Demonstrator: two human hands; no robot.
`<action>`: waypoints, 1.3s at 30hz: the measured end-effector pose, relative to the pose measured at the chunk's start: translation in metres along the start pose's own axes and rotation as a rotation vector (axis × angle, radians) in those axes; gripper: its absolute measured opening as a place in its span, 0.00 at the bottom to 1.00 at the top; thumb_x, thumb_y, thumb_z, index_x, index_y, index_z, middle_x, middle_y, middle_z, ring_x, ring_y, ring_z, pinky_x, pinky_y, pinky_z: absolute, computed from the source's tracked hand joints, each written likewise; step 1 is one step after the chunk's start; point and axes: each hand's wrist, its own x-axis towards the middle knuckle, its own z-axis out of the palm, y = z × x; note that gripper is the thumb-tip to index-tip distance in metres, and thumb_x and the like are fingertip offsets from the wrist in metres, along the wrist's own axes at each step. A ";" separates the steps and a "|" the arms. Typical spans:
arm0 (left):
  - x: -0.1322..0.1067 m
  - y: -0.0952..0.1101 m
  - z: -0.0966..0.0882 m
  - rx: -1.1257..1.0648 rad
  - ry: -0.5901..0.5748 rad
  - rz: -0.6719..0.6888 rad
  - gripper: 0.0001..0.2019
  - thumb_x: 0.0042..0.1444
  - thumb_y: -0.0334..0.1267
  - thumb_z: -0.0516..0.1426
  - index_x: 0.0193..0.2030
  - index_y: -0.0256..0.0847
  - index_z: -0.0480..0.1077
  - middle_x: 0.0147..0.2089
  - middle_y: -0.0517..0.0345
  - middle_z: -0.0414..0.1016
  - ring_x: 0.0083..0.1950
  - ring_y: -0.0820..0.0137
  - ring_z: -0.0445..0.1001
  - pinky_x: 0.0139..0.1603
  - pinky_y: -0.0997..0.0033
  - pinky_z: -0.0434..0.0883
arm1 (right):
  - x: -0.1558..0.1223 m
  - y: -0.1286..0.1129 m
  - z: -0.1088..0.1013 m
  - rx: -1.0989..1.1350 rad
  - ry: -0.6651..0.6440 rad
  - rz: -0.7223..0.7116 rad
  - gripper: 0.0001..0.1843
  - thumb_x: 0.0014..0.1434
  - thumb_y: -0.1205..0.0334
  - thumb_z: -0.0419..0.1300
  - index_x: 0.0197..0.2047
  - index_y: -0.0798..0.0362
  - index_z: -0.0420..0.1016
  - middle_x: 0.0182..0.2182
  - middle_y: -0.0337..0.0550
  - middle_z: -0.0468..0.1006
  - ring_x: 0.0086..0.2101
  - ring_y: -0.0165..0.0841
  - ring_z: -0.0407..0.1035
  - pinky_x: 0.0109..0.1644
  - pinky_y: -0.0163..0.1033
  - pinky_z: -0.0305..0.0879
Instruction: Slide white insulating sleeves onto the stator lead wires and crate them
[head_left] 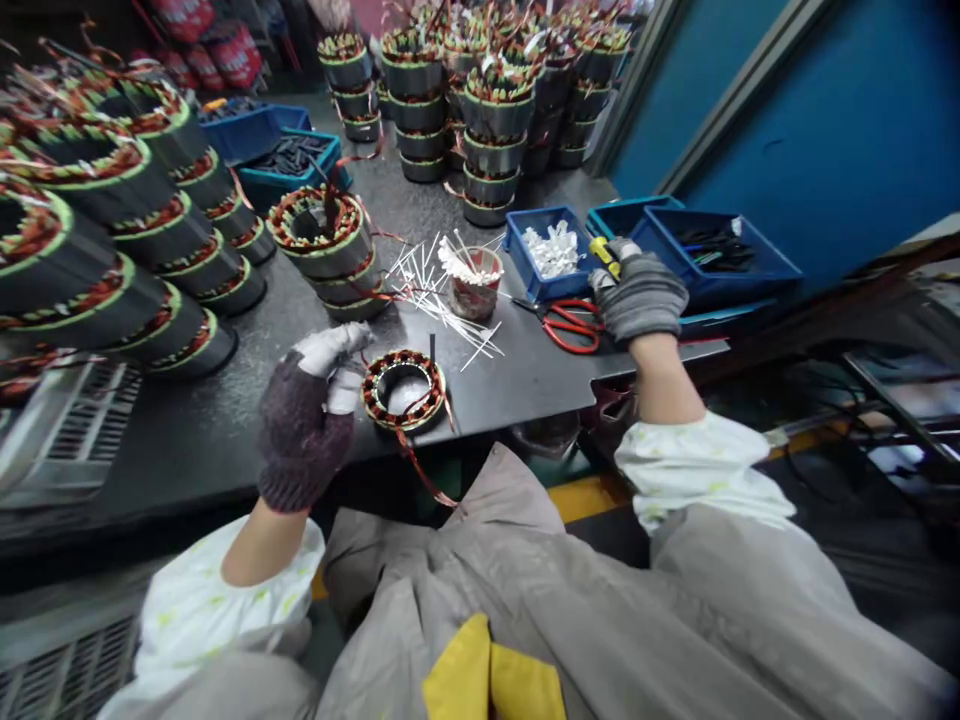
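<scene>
A small stator ring [442, 390] with copper windings lies on the front edge of the bench, wire leads hanging over the edge. At its left side is my left hand [311, 415], in a dark glove with white-wrapped fingertips. Its thumb and forefinger are apart, close to the ring's rim; whether they touch it I cannot tell. My right hand [643, 292], in a grey striped glove, is closed around a yellow-and-black tool handle [604, 256] above the blue bins. Red-handled scissors [574, 325] lie just left of that hand.
A cup [475, 285] of white sticks stands mid-bench beside loose white sticks [427, 285]. One blue bin [547, 250] holds white pieces, another blue bin [724, 255] dark ones. Stacked stators [491, 150] stand behind, with more stators [112, 210] at left. A metal rack [67, 430] is front left.
</scene>
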 end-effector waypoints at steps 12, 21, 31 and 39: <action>-0.081 0.003 0.055 0.237 -0.092 0.060 0.17 0.70 0.40 0.56 0.62 0.45 0.75 0.61 0.48 0.82 0.68 0.57 0.76 0.75 0.46 0.64 | -0.119 -0.097 0.037 0.374 -0.538 -1.045 0.18 0.61 0.55 0.68 0.55 0.38 0.82 0.63 0.41 0.79 0.64 0.48 0.69 0.70 0.60 0.62; -0.055 -0.018 0.046 -0.589 0.325 -0.651 0.20 0.71 0.55 0.53 0.54 0.44 0.79 0.56 0.50 0.84 0.56 0.62 0.83 0.61 0.58 0.79 | -0.111 -0.091 0.102 0.326 -0.386 -0.302 0.11 0.62 0.56 0.62 0.39 0.54 0.80 0.44 0.56 0.83 0.48 0.48 0.75 0.60 0.61 0.71; -0.082 0.026 0.020 -0.110 -0.282 0.350 0.16 0.71 0.33 0.56 0.60 0.53 0.75 0.57 0.57 0.84 0.67 0.65 0.77 0.75 0.49 0.68 | -0.113 -0.171 0.018 -0.023 -0.779 -1.065 0.19 0.58 0.52 0.69 0.50 0.52 0.84 0.50 0.56 0.84 0.45 0.51 0.76 0.52 0.53 0.70; -0.060 -0.028 0.039 0.091 -0.168 -0.120 0.24 0.66 0.50 0.62 0.64 0.42 0.72 0.64 0.46 0.78 0.69 0.54 0.72 0.76 0.45 0.63 | -0.099 -0.188 0.055 0.171 -1.040 -0.869 0.14 0.52 0.47 0.75 0.30 0.48 0.84 0.22 0.36 0.75 0.27 0.33 0.67 0.39 0.40 0.63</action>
